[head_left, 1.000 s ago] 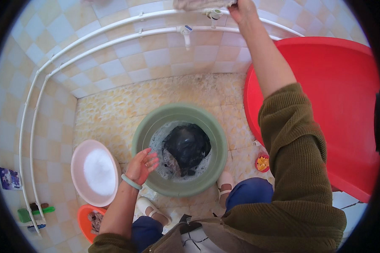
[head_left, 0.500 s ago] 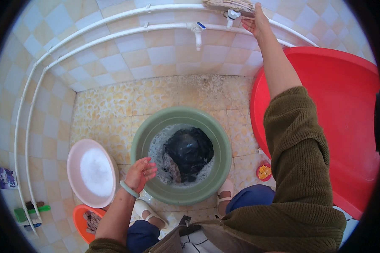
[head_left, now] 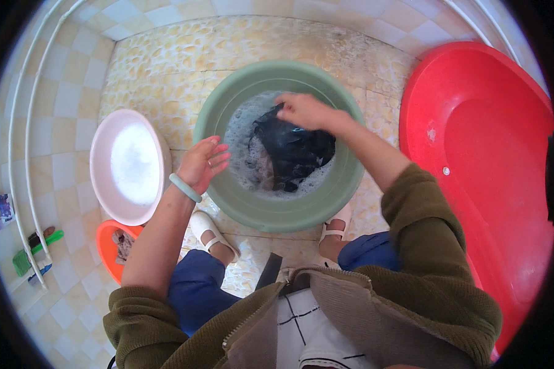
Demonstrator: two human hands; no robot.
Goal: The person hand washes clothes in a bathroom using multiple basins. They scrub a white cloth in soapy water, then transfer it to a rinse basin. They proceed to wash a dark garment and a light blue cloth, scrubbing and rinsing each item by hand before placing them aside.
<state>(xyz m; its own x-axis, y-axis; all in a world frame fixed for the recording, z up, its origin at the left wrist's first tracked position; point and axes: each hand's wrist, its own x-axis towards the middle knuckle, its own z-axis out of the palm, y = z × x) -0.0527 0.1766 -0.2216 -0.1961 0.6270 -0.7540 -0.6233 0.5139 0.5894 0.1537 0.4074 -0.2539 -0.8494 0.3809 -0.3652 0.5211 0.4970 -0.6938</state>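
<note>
A large green basin [head_left: 252, 217] stands on the floor before me, holding sudsy water and a bunched dark cloth [head_left: 305, 154]. Lighter, brownish fabric [head_left: 263, 169] shows along the cloth's left side in the foam. My right hand [head_left: 306, 112] is over the far part of the cloth with its fingers bent. Slight blur hides whether they grip the fabric. At the basin's left rim, my left hand [head_left: 204, 163] is open and holds nothing, its fingers apart. It wears a ring, and a pale bangle [head_left: 185, 187] circles that wrist.
Left of the green basin stands a pale pink basin [head_left: 96, 166] with white suds. An orange basin [head_left: 106, 249] below it holds brownish cloth. A big red tub [head_left: 492, 154] fills the right side. Brushes [head_left: 37, 252] and white pipes [head_left: 31, 117] line the left wall.
My right hand has come down from the tap and brownish cloth at the wall pipe to the dark cloth in the basin. The view has tilted down. My left hand stays open beside the rim.
</note>
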